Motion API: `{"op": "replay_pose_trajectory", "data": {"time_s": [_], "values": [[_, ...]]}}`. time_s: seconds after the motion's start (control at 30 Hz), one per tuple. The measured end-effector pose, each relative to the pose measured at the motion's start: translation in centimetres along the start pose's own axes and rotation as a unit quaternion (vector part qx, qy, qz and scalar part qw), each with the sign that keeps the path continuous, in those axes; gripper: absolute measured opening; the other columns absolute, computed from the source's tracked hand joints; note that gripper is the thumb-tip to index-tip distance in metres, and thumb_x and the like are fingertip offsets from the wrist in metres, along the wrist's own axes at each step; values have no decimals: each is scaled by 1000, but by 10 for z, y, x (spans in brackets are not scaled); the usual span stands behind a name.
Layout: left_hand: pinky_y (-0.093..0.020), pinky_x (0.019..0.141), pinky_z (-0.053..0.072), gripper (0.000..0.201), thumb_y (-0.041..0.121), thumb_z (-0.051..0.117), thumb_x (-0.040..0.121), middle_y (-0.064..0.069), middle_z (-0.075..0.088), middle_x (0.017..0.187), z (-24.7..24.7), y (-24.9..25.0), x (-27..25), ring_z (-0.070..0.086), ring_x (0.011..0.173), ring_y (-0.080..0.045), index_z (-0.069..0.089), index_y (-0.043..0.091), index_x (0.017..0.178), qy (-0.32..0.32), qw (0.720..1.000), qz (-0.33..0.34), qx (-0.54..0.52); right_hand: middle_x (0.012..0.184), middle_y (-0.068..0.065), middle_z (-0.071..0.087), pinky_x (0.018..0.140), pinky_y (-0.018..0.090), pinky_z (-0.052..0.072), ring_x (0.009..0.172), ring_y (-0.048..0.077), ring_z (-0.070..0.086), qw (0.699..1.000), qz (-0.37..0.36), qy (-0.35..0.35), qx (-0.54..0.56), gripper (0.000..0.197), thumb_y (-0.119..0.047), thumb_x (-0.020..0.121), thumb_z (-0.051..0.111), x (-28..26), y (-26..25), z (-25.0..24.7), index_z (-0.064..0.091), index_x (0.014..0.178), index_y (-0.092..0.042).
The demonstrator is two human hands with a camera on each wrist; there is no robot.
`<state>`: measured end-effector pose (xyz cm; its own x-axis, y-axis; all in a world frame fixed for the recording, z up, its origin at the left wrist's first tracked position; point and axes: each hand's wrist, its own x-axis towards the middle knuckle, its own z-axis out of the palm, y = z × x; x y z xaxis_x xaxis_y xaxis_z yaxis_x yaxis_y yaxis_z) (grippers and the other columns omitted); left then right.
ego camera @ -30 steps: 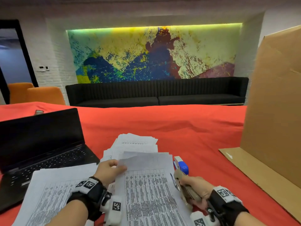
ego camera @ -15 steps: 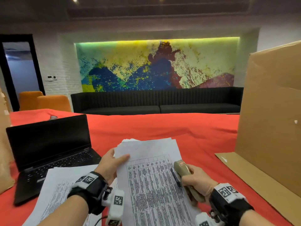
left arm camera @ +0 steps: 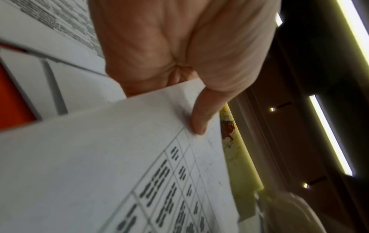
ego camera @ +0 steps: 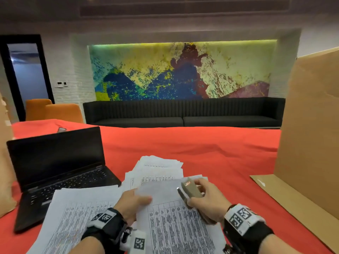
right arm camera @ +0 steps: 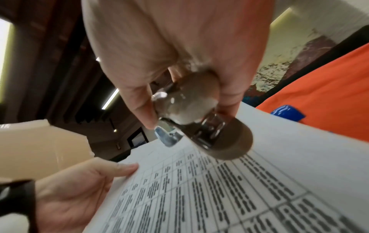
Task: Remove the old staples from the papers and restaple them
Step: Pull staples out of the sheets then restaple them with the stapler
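A printed paper set (ego camera: 176,222) with a table of text is held up over the red table. My left hand (ego camera: 133,203) pinches its upper left corner, thumb on top (left arm camera: 199,119). My right hand (ego camera: 205,197) grips a grey-beige stapler (ego camera: 189,189) at the set's upper right edge, its metal nose pointing left. In the right wrist view the stapler (right arm camera: 191,113) hangs just above the paper (right arm camera: 229,189), and my left hand (right arm camera: 83,186) holds the sheet's edge. More printed sheets (ego camera: 77,217) lie at the left and a loose pile (ego camera: 159,167) lies behind.
An open black laptop (ego camera: 60,173) sits at the left on the red tablecloth (ego camera: 211,149). A tall cardboard panel (ego camera: 311,125) stands at the right with its flap on the table. A blue object (right arm camera: 287,112) lies beyond the paper. Cardboard (ego camera: 5,162) edges the left.
The held paper set has come lower and nearer me. My right hand has brought the stapler up over the set's top right part. The camera has tilted upward.
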<state>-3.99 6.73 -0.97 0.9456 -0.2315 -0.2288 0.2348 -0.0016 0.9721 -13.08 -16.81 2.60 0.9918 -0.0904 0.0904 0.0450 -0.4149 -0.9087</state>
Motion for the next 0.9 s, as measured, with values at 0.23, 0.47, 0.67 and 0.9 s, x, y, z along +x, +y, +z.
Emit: {"op": "replay_pose_trajectory", "data": {"time_s": [0.23,0.47,0.67,0.9], "values": [[-52,78,58,31,-1,62,80,-19,71,98,-18,-5,25,71,86,-35,60,0,111,63,985,12,159,81,-6,64,57,18,49,63,6,60,985,46,-76,-149,29,-20,74,66,34,17,56,59,103,-22],[-27,77,51,79,29,77,77,-3,54,118,-16,9,44,58,94,-19,25,31,137,-12,834,6,551,100,4,65,73,25,48,86,18,59,954,80,-82,-278,38,-39,79,62,81,19,78,63,108,-15],[-33,97,45,70,39,84,66,1,43,127,-18,-4,60,54,113,-22,49,31,126,-23,784,-26,620,78,-2,63,54,21,47,65,12,61,956,112,-123,-244,29,-34,84,61,105,20,98,66,102,-13],[-32,84,44,65,37,84,68,1,43,114,-24,-8,69,52,98,-20,45,26,118,-39,785,-30,617,85,4,69,51,22,43,68,18,60,948,106,-141,-263,29,-30,85,53,107,27,101,67,101,-11]]}}
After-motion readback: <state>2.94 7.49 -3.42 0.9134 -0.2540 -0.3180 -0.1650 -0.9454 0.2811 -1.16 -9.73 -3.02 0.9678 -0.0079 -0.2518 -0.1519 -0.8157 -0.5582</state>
